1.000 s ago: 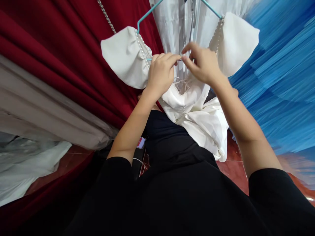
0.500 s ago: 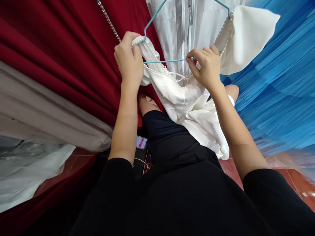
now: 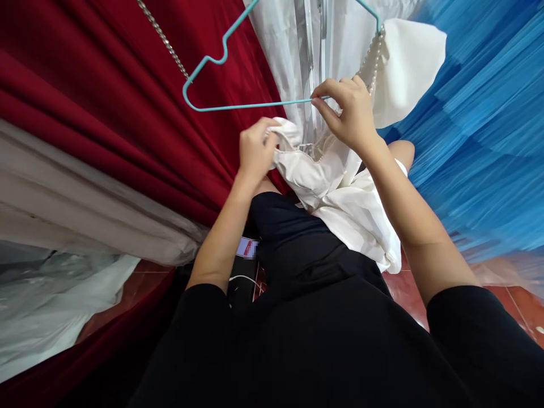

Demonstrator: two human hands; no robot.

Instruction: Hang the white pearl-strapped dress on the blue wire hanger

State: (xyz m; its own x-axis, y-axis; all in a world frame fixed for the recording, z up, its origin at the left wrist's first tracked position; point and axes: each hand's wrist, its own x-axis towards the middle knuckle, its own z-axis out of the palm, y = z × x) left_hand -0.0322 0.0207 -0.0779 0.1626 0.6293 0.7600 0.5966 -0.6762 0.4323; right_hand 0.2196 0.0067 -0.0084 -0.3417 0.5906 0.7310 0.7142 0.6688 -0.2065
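Note:
A white dress [image 3: 314,175] with pearl-beaded trim drapes over my lap. Its right-hand sleeve [image 3: 410,68] hangs by a pearl strap from the right shoulder of a light-blue hanger [image 3: 238,106]. My right hand [image 3: 349,110] pinches the hanger's bottom bar between thumb and fingertips. Lower and to the left, my left hand [image 3: 257,148] is closed on the dress's other shoulder, just below the bar and apart from the hanger. The hanger's left arm is bare, its notch showing. The hanger's hook is out of view.
Dark red fabric [image 3: 127,107] hangs on the left with a sparkling chain strap [image 3: 164,39] before it. Pale beige fabric [image 3: 85,192] hangs beside it. Blue tulle [image 3: 480,130] fills the right. A phone-like object [image 3: 246,247] and a white cable lie by my leg.
My left hand has drawn the dress's left shoulder off the hanger and moved down and right with it. My right hand keeps its pinch on the bar, shifted slightly left.

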